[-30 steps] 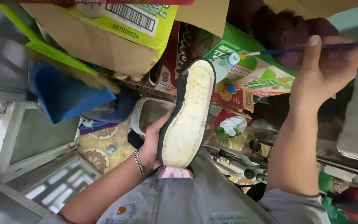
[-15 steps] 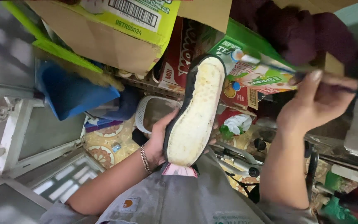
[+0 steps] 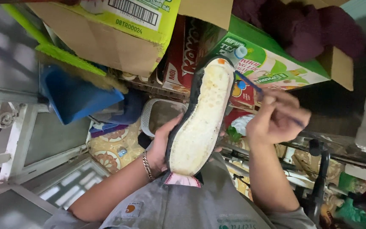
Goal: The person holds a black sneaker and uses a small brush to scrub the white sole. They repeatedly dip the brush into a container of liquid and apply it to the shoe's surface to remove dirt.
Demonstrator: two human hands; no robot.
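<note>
at the top stands a brown cardboard box (image 3: pixel 106 42) with a yellow-green label (image 3: pixel 136 17) bearing a barcode. just beside it to the right a red carton (image 3: pixel 183 59), then a green carton (image 3: pixel 276 68) with fruit pictures.

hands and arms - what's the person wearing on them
Both forearms are bare. The left hand has a gold-coloured chain bracelet at the wrist. The right hand shows no ring, watch or glove. Short grey shirt sleeves end above the elbows.
</note>
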